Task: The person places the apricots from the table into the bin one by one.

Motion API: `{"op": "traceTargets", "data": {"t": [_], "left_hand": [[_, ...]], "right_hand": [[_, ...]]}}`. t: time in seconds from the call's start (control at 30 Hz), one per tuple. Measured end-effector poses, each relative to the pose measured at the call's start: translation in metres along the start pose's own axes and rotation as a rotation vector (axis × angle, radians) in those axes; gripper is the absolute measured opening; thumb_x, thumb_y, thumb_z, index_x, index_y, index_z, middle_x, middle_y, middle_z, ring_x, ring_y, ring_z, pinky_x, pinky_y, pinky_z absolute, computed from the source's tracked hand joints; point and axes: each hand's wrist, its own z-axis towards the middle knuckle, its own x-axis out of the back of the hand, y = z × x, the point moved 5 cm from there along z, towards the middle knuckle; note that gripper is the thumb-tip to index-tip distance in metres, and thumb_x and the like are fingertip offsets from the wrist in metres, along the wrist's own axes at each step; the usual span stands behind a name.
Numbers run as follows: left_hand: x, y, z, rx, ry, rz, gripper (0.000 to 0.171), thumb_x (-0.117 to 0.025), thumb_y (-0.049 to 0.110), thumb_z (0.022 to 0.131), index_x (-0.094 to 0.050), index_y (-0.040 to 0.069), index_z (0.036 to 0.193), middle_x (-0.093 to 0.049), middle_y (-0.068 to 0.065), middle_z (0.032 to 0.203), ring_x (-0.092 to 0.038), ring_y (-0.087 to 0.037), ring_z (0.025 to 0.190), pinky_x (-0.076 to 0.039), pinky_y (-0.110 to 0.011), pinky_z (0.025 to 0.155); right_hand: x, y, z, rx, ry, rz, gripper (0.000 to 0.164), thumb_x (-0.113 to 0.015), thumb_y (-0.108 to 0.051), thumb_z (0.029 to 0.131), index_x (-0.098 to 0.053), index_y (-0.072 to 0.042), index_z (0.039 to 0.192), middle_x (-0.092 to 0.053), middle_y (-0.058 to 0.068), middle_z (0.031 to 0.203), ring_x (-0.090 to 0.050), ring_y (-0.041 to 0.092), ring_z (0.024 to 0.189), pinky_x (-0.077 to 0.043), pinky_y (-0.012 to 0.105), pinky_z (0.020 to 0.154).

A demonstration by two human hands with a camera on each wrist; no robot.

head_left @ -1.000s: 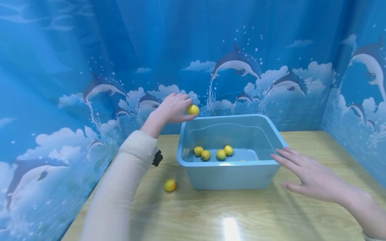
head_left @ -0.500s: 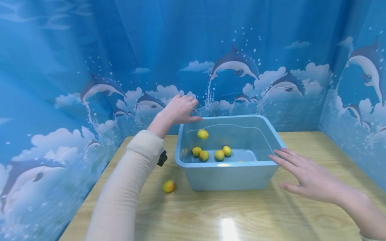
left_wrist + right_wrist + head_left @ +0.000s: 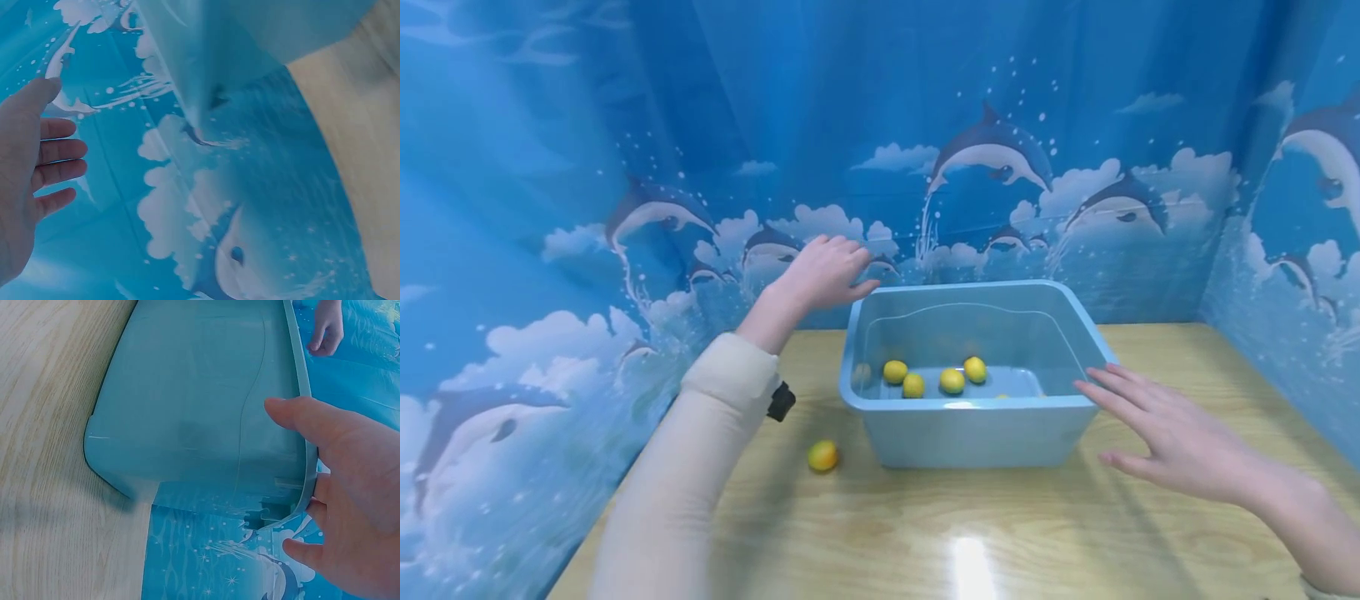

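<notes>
My left hand [image 3: 829,271] is raised beside the back left corner of the light blue plastic bin [image 3: 970,437], holding nothing. In the left wrist view, the fingers of the left hand [image 3: 31,156] are loosely extended. My right hand [image 3: 1180,433] lies at the bin's right side with fingers spread, fingertips right at the rim. In the right wrist view, the thumb of the right hand [image 3: 356,487] overlaps the rim, the other fingers behind it. Several small yellow fruits, one a yellow fruit [image 3: 952,381], lie on the bin's floor; the front wall partly hides another.
A yellow-orange fruit [image 3: 823,456] sits on the wooden table [image 3: 880,533], left of the bin's front corner. Blue dolphin-print curtains [image 3: 820,100] enclose the back and both sides. A small black device [image 3: 781,402] shows under the left sleeve.
My left hand held a yellow fruit, then let go; the fruit fell into the bin and no longer shows in mid-air. The left hand has drawn back slightly left. My right hand stayed put.
</notes>
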Motion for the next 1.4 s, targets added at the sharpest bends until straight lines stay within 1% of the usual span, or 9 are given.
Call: {"op": "traceTargets", "data": {"t": [0.1, 0.23, 0.5, 0.67, 0.87, 0.97, 1.1, 1.27, 1.4], "left_hand": [[-0.008, -0.004, -0.015, -0.019, 0.061, 0.001, 0.028, -0.055, 0.035, 0.092, -0.060, 0.008, 0.087, -0.057, -0.004, 0.078, -0.053, -0.022, 0.075, -0.045, -0.037, 0.073], [-0.022, -0.009, -0.037, -0.019, 0.127, -0.014, 0.026, -0.056, 0.030, 0.091, -0.055, 0.009, 0.076, -0.049, -0.002, 0.066, -0.047, -0.020, 0.063, -0.039, -0.032, 0.059], [-0.055, -0.018, -0.074, -0.019, 0.213, -0.050, 0.026, -0.059, 0.021, 0.088, -0.050, 0.011, 0.066, -0.043, 0.000, 0.058, -0.039, -0.018, 0.054, -0.031, -0.030, 0.052], [-0.082, -0.016, -0.092, -0.043, 0.158, -0.031, 0.024, -0.061, 0.023, 0.087, -0.050, 0.011, 0.068, -0.043, 0.001, 0.060, -0.042, -0.018, 0.056, -0.034, -0.031, 0.052], [-0.115, -0.001, -0.112, -0.097, 0.030, -0.027, 0.026, -0.061, 0.035, 0.087, -0.057, 0.011, 0.080, -0.050, 0.001, 0.070, -0.051, -0.018, 0.068, -0.045, -0.036, 0.067], [-0.129, 0.007, -0.121, -0.127, 0.015, -0.033, 0.030, -0.060, 0.041, 0.087, -0.057, 0.011, 0.082, -0.052, 0.000, 0.073, -0.052, -0.019, 0.071, -0.046, -0.038, 0.071], [-0.143, 0.014, -0.130, -0.163, 0.020, -0.010, 0.038, -0.057, 0.049, 0.086, -0.058, 0.010, 0.086, -0.055, -0.002, 0.078, -0.054, -0.020, 0.074, -0.045, -0.038, 0.072], [-0.156, 0.025, -0.139, -0.213, -0.047, -0.006, 0.050, -0.048, 0.059, 0.087, -0.060, 0.011, 0.092, -0.058, -0.003, 0.087, -0.054, -0.020, 0.082, -0.044, -0.039, 0.079], [-0.165, 0.032, -0.144, -0.250, -0.084, 0.000, 0.055, -0.044, 0.064, 0.086, -0.059, 0.012, 0.094, -0.057, -0.003, 0.089, -0.053, -0.020, 0.083, -0.043, -0.038, 0.078]], "right_hand": [[0.001, 0.000, 0.000, 0.002, 0.005, -0.006, 0.085, -0.075, -0.034, 0.075, -0.030, -0.018, 0.145, -0.037, 0.015, 0.141, -0.023, 0.027, 0.136, -0.010, 0.031, 0.111], [0.001, 0.000, -0.001, 0.010, 0.011, -0.013, 0.085, -0.076, -0.033, 0.074, -0.031, -0.017, 0.145, -0.037, 0.015, 0.141, -0.021, 0.025, 0.137, -0.006, 0.027, 0.109], [-0.001, -0.001, -0.002, 0.012, 0.009, -0.008, 0.086, -0.076, -0.032, 0.074, -0.031, -0.017, 0.145, -0.037, 0.015, 0.142, -0.020, 0.024, 0.138, -0.002, 0.023, 0.108], [-0.003, 0.000, -0.004, 0.005, 0.013, 0.003, 0.084, -0.076, -0.032, 0.075, -0.032, -0.016, 0.145, -0.037, 0.014, 0.142, -0.020, 0.024, 0.138, -0.007, 0.028, 0.110], [-0.002, 0.000, -0.003, 0.004, 0.026, 0.010, 0.084, -0.076, -0.031, 0.075, -0.032, -0.016, 0.145, -0.037, 0.015, 0.141, -0.019, 0.025, 0.138, -0.009, 0.033, 0.111], [-0.001, 0.000, -0.003, 0.002, 0.025, 0.010, 0.084, -0.075, -0.031, 0.075, -0.031, -0.017, 0.145, -0.037, 0.016, 0.141, -0.020, 0.025, 0.138, -0.010, 0.036, 0.111], [-0.001, 0.000, -0.002, -0.001, 0.018, 0.012, 0.084, -0.075, -0.031, 0.076, -0.030, -0.017, 0.145, -0.037, 0.016, 0.141, -0.020, 0.026, 0.137, -0.011, 0.037, 0.111], [-0.001, 0.000, -0.001, 0.008, 0.020, 0.011, 0.084, -0.075, -0.031, 0.076, -0.030, -0.016, 0.145, -0.037, 0.017, 0.141, -0.019, 0.026, 0.138, -0.006, 0.031, 0.110], [-0.001, 0.000, 0.000, 0.010, 0.019, 0.011, 0.084, -0.075, -0.032, 0.076, -0.030, -0.016, 0.145, -0.037, 0.016, 0.141, -0.020, 0.026, 0.138, -0.008, 0.032, 0.111]]}}
